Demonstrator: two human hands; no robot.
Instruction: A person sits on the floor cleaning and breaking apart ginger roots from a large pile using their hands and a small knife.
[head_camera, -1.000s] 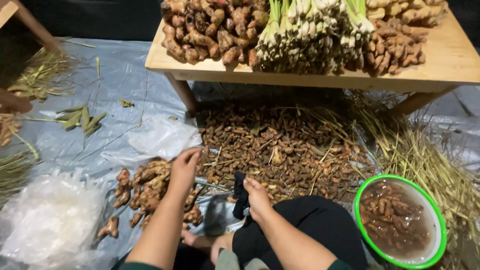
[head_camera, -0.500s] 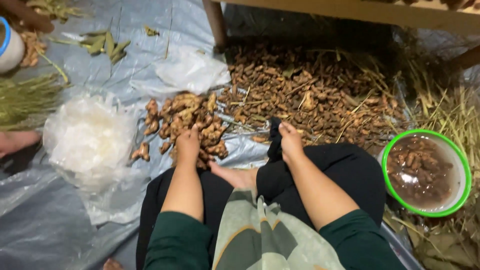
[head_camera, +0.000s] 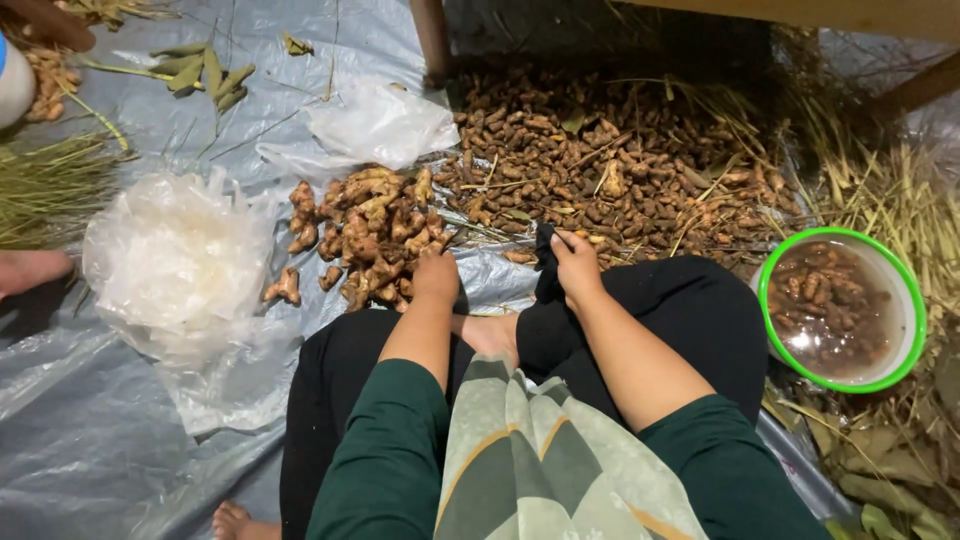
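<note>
Pale roots: a heap (head_camera: 375, 235) of knobbly tan roots lies on the grey sheet (head_camera: 90, 420), just ahead of the knees.
Left hand: (head_camera: 437, 275) rests at the near right edge of that heap, touching the nearest pieces; fingers curl down out of sight, so whether they grip a root cannot be told.
Right hand: (head_camera: 577, 262) fingers closed around a dark object (head_camera: 546, 265) that stands upright against the knee; what it is cannot be told.
Key relation: the heap lies forward and to the left of the left fingers, its length running away from the person; the left hand is on it, the right hand well apart to the right.
Dark roots: a wide spread (head_camera: 610, 170) of smaller brown roots mixed with straw lies beyond both hands, under a wooden table leg (head_camera: 432, 35).
Bowl: green-rimmed (head_camera: 905, 290), right of the knee, holds roots in murky water.
Plastic: crumpled clear bags (head_camera: 180, 260) left of the heap; another (head_camera: 380, 125) behind it.
Edges: grass (head_camera: 50, 180) and another person's foot (head_camera: 30, 270) at far left.
</note>
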